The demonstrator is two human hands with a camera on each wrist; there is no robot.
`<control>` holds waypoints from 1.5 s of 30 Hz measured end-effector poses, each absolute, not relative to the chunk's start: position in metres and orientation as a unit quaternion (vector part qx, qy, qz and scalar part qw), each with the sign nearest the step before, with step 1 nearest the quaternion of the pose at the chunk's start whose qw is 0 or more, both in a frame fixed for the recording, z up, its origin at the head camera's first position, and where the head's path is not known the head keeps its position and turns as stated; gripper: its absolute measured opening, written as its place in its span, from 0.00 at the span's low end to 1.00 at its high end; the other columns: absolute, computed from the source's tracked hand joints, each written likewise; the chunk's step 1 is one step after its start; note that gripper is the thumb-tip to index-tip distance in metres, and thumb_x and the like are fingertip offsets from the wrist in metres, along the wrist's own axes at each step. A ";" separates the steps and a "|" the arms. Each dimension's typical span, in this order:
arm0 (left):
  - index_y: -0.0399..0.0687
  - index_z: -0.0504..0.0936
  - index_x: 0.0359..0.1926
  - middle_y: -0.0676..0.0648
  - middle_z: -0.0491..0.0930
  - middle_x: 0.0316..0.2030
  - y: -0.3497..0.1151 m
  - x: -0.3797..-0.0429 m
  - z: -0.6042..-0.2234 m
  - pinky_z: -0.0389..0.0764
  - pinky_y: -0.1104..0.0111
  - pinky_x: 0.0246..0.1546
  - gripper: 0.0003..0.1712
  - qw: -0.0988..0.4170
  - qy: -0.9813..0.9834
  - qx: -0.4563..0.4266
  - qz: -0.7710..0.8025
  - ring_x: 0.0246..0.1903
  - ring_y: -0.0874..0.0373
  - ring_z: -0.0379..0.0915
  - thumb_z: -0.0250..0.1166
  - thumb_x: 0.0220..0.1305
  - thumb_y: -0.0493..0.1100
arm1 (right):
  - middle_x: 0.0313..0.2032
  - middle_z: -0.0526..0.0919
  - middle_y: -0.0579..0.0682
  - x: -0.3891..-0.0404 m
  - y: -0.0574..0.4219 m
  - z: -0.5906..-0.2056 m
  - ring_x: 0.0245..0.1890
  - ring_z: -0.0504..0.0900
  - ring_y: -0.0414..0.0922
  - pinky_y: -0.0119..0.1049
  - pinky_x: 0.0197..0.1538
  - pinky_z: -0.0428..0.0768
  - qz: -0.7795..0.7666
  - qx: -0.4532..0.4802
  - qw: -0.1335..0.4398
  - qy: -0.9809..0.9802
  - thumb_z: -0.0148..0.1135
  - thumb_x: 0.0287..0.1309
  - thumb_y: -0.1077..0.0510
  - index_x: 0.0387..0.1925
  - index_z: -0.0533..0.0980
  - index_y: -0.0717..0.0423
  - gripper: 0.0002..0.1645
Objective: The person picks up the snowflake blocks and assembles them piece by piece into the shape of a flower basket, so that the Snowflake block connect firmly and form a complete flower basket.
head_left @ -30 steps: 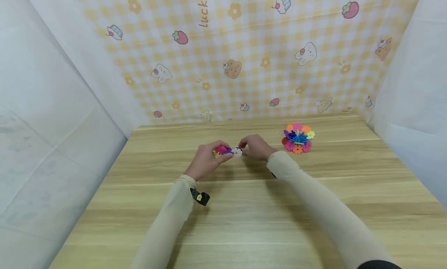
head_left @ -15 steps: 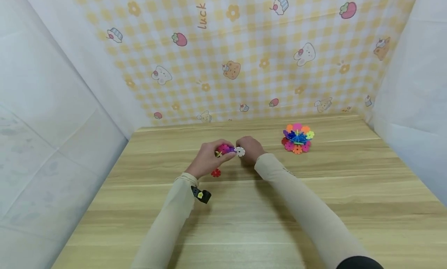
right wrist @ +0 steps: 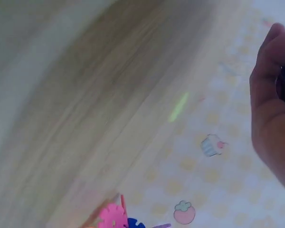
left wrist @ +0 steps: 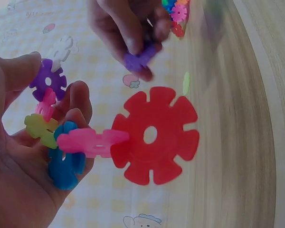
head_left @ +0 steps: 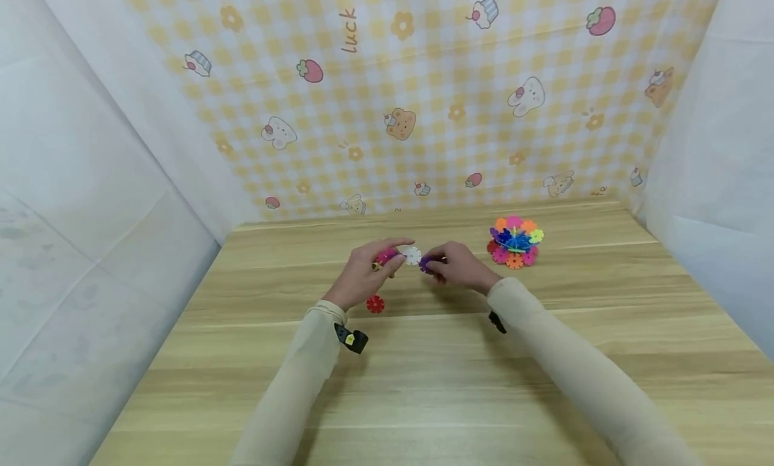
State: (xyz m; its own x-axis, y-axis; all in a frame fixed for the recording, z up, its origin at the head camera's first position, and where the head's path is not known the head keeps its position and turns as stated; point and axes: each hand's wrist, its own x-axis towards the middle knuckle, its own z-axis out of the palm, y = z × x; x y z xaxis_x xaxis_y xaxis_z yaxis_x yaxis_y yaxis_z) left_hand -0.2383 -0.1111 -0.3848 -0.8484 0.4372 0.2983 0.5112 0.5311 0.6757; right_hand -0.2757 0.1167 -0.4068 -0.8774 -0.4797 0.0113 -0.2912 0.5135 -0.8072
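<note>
My left hand (head_left: 363,271) holds a chain of interlocking snowflake discs, thumb against a purple disc (left wrist: 38,86). A white disc (head_left: 412,255) is at the chain's far end. Yellow-green (left wrist: 35,127), blue (left wrist: 61,173) and pink (left wrist: 80,142) discs run across the palm, and a large-looking red disc (left wrist: 168,159) hangs from the other end. My right hand (head_left: 461,270) pinches a separate purple disc (head_left: 425,264) just right of the white one, with a small gap between them. In the right wrist view the fingers mostly hide this disc.
A flower-shaped cluster of joined discs (head_left: 515,242), in pink, orange, blue and yellow, stands on the wooden table (head_left: 423,385) to the right of my right hand. Behind the table hangs a yellow checked cloth (head_left: 338,117), with white sheets at both sides.
My right hand first draws in close behind the white disc, then moves back to the right with the purple disc. The red disc has come into view below my left hand, which stays nearly in place.
</note>
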 end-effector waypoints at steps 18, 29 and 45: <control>0.60 0.79 0.64 0.48 0.82 0.46 -0.106 -0.238 -0.389 0.79 0.69 0.37 0.19 0.064 -0.851 -0.291 -0.433 0.34 0.61 0.81 0.56 0.76 0.46 | 0.29 0.84 0.43 -0.243 0.125 -0.398 0.22 0.74 0.35 0.25 0.26 0.71 -0.700 -0.127 0.210 0.671 0.54 0.72 0.60 0.52 0.74 0.61 0.11; 0.54 0.81 0.61 0.42 0.86 0.30 -0.103 -0.234 -0.389 0.63 0.74 0.17 0.18 0.028 -0.823 -0.270 -0.499 0.23 0.59 0.76 0.59 0.73 0.41 | 0.29 0.80 0.44 -0.237 0.114 -0.405 0.21 0.71 0.34 0.25 0.28 0.71 -0.800 -0.089 0.233 0.546 0.48 0.74 0.65 0.45 0.72 0.58 0.06; 0.58 0.82 0.60 0.46 0.88 0.47 -0.105 -0.235 -0.389 0.72 0.72 0.25 0.17 0.072 -0.836 -0.242 -0.487 0.34 0.59 0.84 0.59 0.74 0.43 | 0.36 0.84 0.46 -0.250 0.112 -0.398 0.25 0.75 0.35 0.24 0.31 0.77 -0.741 -0.108 0.234 0.620 0.46 0.77 0.59 0.55 0.73 0.61 0.14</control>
